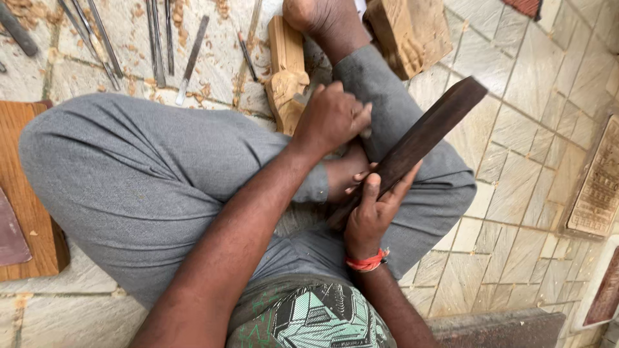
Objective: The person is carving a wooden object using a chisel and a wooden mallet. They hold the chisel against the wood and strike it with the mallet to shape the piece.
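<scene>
The left hand [332, 119] is clamped on a chisel against the carved wooden block [287, 84]; the right hand [374, 209] grips the dark wooden mallet [419, 138]. Good work here probably means holding the chisel steady and striking it squarely with light blows.

The mallet [425, 132] is dark wood, smooth and dull from handling. The carving [287, 87] is pale raw wood, cut rough, and so is the carved block [412, 32] beside it. The chisels [158, 42] are grey metal, matt. The floor [516, 167] is stone tile scored with fine lines, strewn with pale wood shavings [138, 13]. The trousers [142, 174] are grey woven cloth, matt. The board [26, 193] is brown wood, smooth. The wristband [366, 262] is red thread.
</scene>
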